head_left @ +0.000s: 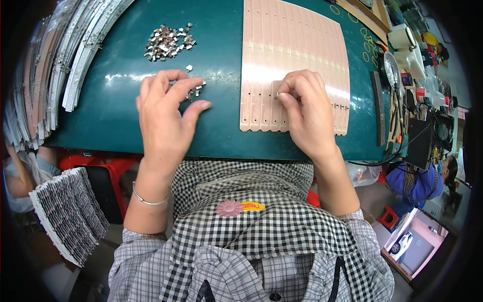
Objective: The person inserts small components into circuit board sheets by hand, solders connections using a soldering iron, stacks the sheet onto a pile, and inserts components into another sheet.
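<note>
My right hand (308, 113) pinches a small metallic connector (276, 95) between thumb and finger, over the lower part of a panel of pale pink strips (292, 50). Several small connectors (342, 106) sit in a row on the panel's strips, right of that hand. My left hand (168, 118) is palm down with thumb and forefinger apart, holding nothing that I can see. Its forefinger reaches over a small cluster of connectors (196, 92), partly hidden by the fingers. Farther off lies a larger heap of white and brown connectors (168, 43), with one loose piece (189, 67) nearer.
Long light strips (88, 55) are stacked along the green table's (216, 136) left side. At the right lie yellow rubber bands (367, 45), a dark bar (377, 105) and cables. A black-and-white stack (70, 214) stands at lower left. Another person in blue (416, 181) is at the right.
</note>
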{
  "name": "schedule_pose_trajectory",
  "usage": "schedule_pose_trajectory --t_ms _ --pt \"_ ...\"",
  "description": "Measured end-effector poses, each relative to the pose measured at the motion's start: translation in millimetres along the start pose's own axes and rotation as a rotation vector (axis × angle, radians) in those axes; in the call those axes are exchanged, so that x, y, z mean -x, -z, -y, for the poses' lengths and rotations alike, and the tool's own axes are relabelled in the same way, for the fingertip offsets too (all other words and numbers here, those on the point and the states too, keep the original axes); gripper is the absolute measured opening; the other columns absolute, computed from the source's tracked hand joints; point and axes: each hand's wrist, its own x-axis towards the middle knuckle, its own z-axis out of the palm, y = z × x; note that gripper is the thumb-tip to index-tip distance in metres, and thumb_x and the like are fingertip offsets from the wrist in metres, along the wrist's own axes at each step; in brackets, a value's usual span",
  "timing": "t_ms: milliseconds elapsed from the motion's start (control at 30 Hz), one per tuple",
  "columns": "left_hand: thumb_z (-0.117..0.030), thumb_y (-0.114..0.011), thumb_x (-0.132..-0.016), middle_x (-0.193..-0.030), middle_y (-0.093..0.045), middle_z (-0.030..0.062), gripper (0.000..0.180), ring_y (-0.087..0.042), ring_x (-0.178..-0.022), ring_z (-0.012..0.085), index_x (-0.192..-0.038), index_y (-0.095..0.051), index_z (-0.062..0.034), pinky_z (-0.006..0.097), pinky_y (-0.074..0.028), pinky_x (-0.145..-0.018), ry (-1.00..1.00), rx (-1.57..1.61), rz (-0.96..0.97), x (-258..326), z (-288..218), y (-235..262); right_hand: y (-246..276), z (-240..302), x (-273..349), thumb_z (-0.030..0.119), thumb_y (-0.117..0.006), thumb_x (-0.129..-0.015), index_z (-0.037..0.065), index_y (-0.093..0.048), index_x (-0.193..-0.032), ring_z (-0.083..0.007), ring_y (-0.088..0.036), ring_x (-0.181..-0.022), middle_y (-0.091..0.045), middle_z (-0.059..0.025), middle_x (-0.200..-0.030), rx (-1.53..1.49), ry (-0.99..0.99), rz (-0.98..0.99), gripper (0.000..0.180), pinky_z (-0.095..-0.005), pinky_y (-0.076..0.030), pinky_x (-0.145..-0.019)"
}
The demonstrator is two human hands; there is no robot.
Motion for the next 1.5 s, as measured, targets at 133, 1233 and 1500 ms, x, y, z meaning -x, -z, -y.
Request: schedule_pose_trajectory --t_ms 133,1233,1500 --pt "-0.012 -0.08 -0.071 -0.086 -0.064 -0.0021 0.016 -0.055 -0.089 0.0194 -0.084 -0.072 -0.0123 0.04 -0.034 -0.089 -0.061 -0.112 -0.003 -7 15 -11 -13 -6 -3 -0.002 -0.067 -0.075 0.004 -0.057 -0.083 -0.0316 -0.054 -0.092 -0.058 -0.0101 -0.091 0.146 0.096 -0.034 0.014 -0.0406 -0.044 -0.08" --pt "-0.004 -0.066 -0.093 -0.092 -0.071 0.009 0.021 -0.061 -0.076 0.0087 -0.11 -0.064 0.0066 0.022 -0.049 -0.069 0.482 1.361 0.219 13 -28 -15 -9 36 -2 0.0 -0.076 -0.066 0.005 -0.068 -0.087 -0.0277 -0.058 -0.084 -0.063 -0.0073 -0.088 -0.123 0.261 -0.122 0.023 -0.0376 -0.048 -0.072" --pt "-0.004 -0.069 -0.09 -0.093 -0.071 0.0084 0.02 -0.062 -0.074 0.0102 -0.108 -0.066 0.0047 0.024 -0.052 -0.07 0.404 1.245 0.156 19 -35 -21 -17 34 0 -0.004 -0.072 -0.07 0.001 -0.06 -0.085 -0.0314 -0.057 -0.084 -0.061 -0.0109 -0.088 -0.11 0.32 -0.151 0.019 -0.0394 -0.048 -0.073"
